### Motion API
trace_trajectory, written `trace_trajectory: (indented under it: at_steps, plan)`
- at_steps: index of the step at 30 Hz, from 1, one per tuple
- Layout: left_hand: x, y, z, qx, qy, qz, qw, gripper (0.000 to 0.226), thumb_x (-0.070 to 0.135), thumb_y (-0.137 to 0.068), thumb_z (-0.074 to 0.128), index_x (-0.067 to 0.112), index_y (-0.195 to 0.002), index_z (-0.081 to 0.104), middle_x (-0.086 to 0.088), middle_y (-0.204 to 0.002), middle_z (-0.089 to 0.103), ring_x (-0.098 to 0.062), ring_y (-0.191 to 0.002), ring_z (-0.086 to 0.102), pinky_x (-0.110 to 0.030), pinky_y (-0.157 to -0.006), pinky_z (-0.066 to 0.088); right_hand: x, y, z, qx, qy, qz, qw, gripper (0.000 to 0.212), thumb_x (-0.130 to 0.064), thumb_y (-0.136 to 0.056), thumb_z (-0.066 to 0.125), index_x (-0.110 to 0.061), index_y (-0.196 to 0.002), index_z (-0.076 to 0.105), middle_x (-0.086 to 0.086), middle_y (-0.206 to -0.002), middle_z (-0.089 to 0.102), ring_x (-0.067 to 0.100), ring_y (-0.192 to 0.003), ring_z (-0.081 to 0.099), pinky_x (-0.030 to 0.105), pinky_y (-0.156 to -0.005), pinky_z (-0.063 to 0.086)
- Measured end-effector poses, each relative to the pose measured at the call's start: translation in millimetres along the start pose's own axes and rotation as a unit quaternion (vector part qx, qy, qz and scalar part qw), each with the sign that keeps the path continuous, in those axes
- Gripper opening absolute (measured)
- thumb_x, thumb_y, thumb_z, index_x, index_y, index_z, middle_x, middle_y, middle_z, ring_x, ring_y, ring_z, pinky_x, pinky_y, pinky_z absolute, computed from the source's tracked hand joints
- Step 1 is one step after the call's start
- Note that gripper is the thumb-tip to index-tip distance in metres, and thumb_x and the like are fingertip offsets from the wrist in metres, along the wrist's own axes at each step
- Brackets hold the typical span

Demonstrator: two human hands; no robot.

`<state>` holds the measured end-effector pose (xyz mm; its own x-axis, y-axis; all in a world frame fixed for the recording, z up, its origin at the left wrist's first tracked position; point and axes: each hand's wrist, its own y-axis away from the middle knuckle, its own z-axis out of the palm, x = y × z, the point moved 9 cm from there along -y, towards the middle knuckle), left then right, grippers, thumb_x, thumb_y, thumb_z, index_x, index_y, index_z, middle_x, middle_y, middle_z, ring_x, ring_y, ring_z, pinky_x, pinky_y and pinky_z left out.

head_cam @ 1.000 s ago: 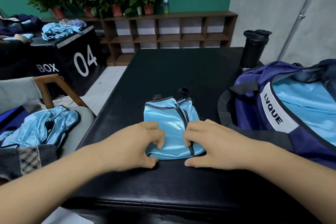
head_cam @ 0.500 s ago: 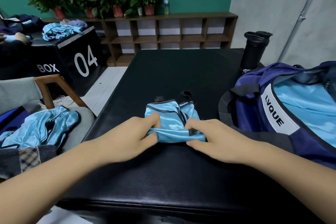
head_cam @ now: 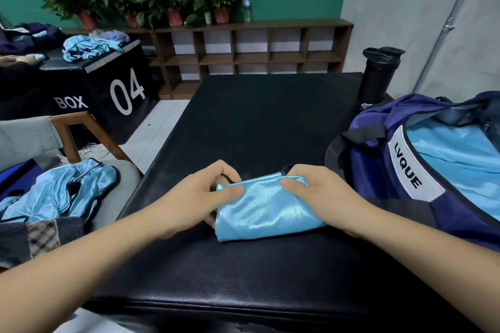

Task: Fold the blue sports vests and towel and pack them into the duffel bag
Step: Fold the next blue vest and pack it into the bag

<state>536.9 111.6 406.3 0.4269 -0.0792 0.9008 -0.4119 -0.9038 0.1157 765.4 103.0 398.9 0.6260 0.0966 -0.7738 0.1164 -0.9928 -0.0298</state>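
Observation:
A folded shiny blue sports vest (head_cam: 263, 211) lies on the black padded table (head_cam: 259, 127), a compact bundle with its smooth side up. My left hand (head_cam: 200, 197) pinches its upper left corner, thumb on top. My right hand (head_cam: 316, 192) grips its upper right edge. The navy duffel bag (head_cam: 373, 170) marked LVQUE stands open at the right, touching my right forearm, with light blue fabric (head_cam: 454, 159) inside. More blue vests (head_cam: 62, 194) lie crumpled on a chair seat at the left.
A black bottle (head_cam: 377, 76) stands at the table's far right, behind the bag. A black box marked BOX 04 (head_cam: 108, 89) with blue cloth on top sits at the left. A wooden shelf (head_cam: 251, 54) with potted plants lines the back wall.
Both hands lifted the vest's near edge and folded it away over the far half. The straps and dark trim are now hidden, and the bundle is shorter.

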Motion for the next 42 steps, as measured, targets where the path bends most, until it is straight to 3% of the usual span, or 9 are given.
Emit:
trace_trajectory:
  at_steps: [7, 12, 15, 19, 23, 28, 34, 39, 42]
  plan:
    - [-4.3, -10.7, -0.3, 0.055, -0.137, 0.022, 0.989, 0.013, 0.035, -0.102, 0.070, 0.026, -0.093, 0.067, 0.010, -0.080, 0.070, -0.006, -0.054, 0.057, -0.024, -0.052, 0.053, -11.0, 5.6, -9.7, 0.077, 0.140, 0.017, 0.987, 0.023, -0.046, -0.097, 0.067, -0.029, -0.087, 0.055, -0.006, -0.073, 0.058, 0.011, -0.065, 0.053, 0.033, -0.058, 0.039]
    - [-5.7, -16.5, -7.9, 0.078, -0.208, 0.042, 0.974, 0.016, 0.040, -0.097, 0.073, 0.030, -0.088, 0.066, 0.016, -0.066, 0.062, -0.004, -0.056, 0.048, -0.017, -0.052, 0.040, -61.7, 9.9, -6.7, 0.143, 0.306, -0.217, 0.916, 0.018, -0.031, -0.095, 0.068, -0.025, -0.105, 0.053, -0.009, -0.102, 0.045, 0.017, -0.089, 0.047, 0.038, -0.083, 0.043]
    - [-5.8, -18.7, -9.7, 0.071, -0.208, 0.054, 0.974, 0.018, 0.040, -0.095, 0.075, 0.028, -0.085, 0.066, 0.016, -0.069, 0.062, -0.004, -0.059, 0.050, -0.017, -0.055, 0.040, -70.8, -3.5, -1.5, 0.075, 0.288, -0.244, 0.923, 0.030, -0.046, -0.098, 0.063, -0.028, -0.121, 0.060, -0.013, -0.119, 0.053, 0.013, -0.108, 0.051, 0.034, -0.100, 0.039]
    - [-5.2, -22.8, -11.7, 0.069, -0.221, 0.075, 0.970, 0.021, 0.045, -0.093, 0.078, 0.029, -0.085, 0.067, 0.010, -0.085, 0.065, -0.004, -0.072, 0.056, -0.019, -0.064, 0.045, -58.5, -30.2, 23.9, -0.147, 0.229, -0.124, 0.954, 0.057, -0.063, -0.097, 0.063, -0.033, -0.145, 0.054, -0.016, -0.138, 0.058, 0.005, -0.129, 0.053, 0.030, -0.112, 0.042]
    - [-6.1, -24.0, -15.0, 0.071, -0.230, 0.082, 0.967, 0.021, 0.046, -0.090, 0.080, 0.030, -0.085, 0.068, 0.009, -0.090, 0.064, -0.006, -0.078, 0.058, -0.022, -0.068, 0.049, -50.6, -44.2, 37.7, -0.251, 0.261, -0.044, 0.931, 0.068, -0.071, -0.088, 0.071, -0.037, -0.144, 0.054, -0.022, -0.126, 0.066, 0.005, -0.116, 0.062, 0.033, -0.105, 0.051]
    - [-6.5, -24.5, -20.5, 0.066, -0.212, 0.073, 0.972, 0.027, 0.046, -0.086, 0.085, 0.026, -0.082, 0.067, 0.008, -0.084, 0.068, -0.002, -0.068, 0.056, -0.019, -0.062, 0.046, -56.1, -54.9, 45.6, -0.277, 0.287, -0.010, 0.917, 0.051, -0.066, -0.079, 0.084, -0.031, -0.111, 0.067, -0.011, -0.108, 0.071, 0.015, -0.099, 0.069, 0.036, -0.087, 0.057]
    - [-9.0, -21.2, -20.6, 0.032, -0.213, 0.059, 0.975, 0.028, 0.050, -0.085, 0.084, 0.027, -0.084, 0.068, 0.007, -0.082, 0.069, -0.001, -0.066, 0.054, -0.022, -0.064, 0.048, -44.5, -47.7, 48.6, -0.326, 0.284, 0.055, 0.900, 0.059, -0.061, -0.069, 0.093, -0.016, -0.097, 0.070, 0.005, -0.096, 0.076, 0.017, -0.075, 0.065, 0.036, -0.070, 0.053]
    - [-8.6, -17.4, -28.3, 0.037, -0.197, 0.051, 0.978, 0.046, 0.068, -0.092, 0.070, 0.023, -0.088, 0.068, -0.003, -0.086, 0.069, -0.005, -0.068, 0.054, -0.031, -0.070, 0.050, -54.8, -32.5, 40.6, -0.359, 0.249, 0.058, 0.897, 0.046, -0.060, -0.075, 0.090, -0.020, -0.089, 0.073, -0.004, -0.093, 0.079, 0.018, -0.079, 0.073, 0.044, -0.076, 0.060]
    - [-9.3, -16.1, -35.9, 0.058, -0.161, 0.033, 0.985, 0.055, 0.074, -0.096, 0.056, 0.021, -0.087, 0.068, 0.000, -0.083, 0.069, -0.005, -0.066, 0.058, -0.032, -0.074, 0.053, -76.6, -26.1, 19.3, -0.336, 0.241, 0.033, 0.910, 0.036, -0.051, -0.083, 0.088, -0.021, -0.083, 0.068, -0.008, -0.081, 0.074, 0.010, -0.069, 0.069, 0.032, -0.066, 0.056]
